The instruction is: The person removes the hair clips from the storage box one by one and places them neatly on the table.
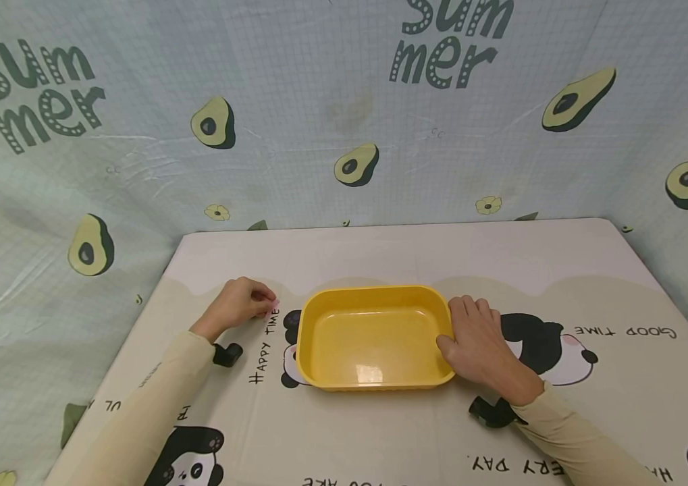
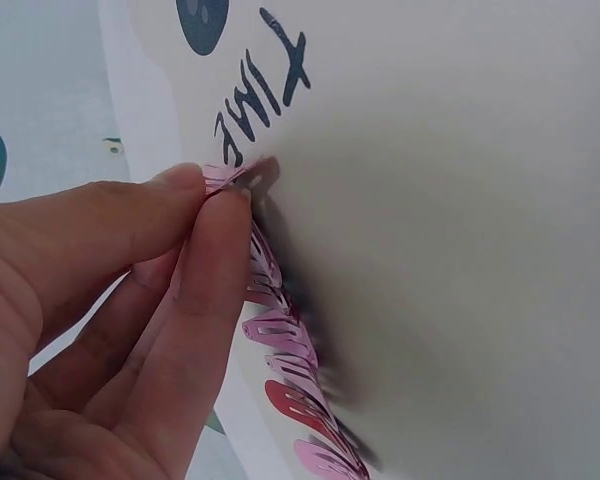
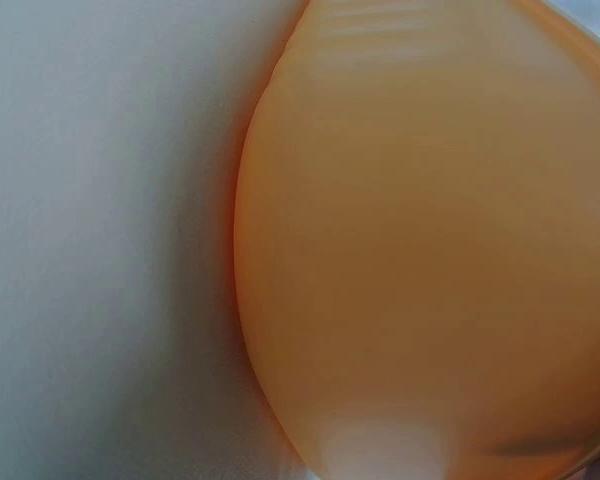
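Note:
My left hand is left of the tray, thumb and fingertips pinching the end of a row of snap hair clips. These clips are pink, with a red one among them, and line up close over the tabletop in the left wrist view. Part of the row is hidden behind the fingers. A shallow yellow plastic tray with rounded corners lies in the middle of the table, its inside bare. At its right end my right hand grips the rim, thumb on the inner side. The tray's wall fills most of the right wrist view.
The table cover is pale, printed with pandas and lettering. Behind the table hangs a light curtain with avocados and "Summer" on it. A black wrist strap mount sits at the left wrist, another at the right.

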The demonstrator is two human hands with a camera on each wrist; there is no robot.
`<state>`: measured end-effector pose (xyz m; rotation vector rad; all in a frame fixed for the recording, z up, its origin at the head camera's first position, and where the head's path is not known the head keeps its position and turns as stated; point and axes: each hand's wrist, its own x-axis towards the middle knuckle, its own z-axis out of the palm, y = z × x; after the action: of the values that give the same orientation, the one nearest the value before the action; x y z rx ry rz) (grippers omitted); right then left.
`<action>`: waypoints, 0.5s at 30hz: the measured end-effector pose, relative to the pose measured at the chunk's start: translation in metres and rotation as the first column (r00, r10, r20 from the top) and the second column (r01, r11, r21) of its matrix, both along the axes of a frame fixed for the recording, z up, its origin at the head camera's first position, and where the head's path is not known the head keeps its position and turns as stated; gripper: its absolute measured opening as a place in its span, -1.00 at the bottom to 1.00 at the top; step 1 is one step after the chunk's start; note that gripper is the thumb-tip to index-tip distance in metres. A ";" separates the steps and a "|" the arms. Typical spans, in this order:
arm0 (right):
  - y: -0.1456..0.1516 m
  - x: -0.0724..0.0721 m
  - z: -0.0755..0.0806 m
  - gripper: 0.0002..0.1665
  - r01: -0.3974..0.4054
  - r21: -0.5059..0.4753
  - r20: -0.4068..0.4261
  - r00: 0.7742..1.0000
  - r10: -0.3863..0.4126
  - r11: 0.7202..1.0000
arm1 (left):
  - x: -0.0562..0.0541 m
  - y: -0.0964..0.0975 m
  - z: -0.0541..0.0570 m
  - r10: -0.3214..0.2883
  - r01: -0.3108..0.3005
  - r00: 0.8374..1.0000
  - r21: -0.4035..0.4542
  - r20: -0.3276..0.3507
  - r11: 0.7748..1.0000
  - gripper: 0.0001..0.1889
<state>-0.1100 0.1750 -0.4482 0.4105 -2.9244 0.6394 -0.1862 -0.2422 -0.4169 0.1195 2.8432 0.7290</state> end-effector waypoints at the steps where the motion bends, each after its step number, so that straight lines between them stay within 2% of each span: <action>1: 0.000 0.000 0.000 -0.72 0.000 -0.001 0.001 1.000 0.000 1.000 | 0.000 0.000 0.000 0.000 0.000 1.000 -0.001 -0.002 1.000 -0.81; 7: 0.000 0.000 -0.001 -0.72 0.000 -0.004 -0.002 1.000 0.000 1.000 | 0.002 -0.002 0.002 -0.015 0.015 0.999 -0.012 -0.032 1.000 -0.82; 15: 0.000 0.001 0.001 -0.71 -0.001 -0.001 0.003 1.000 0.001 1.000 | 0.000 -0.003 0.002 0.001 -0.002 0.999 -0.014 -0.042 1.000 -0.82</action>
<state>-0.1091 0.1749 -0.4476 0.4113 -2.9265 0.6413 -0.1859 -0.2456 -0.4154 0.1318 2.8880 0.7144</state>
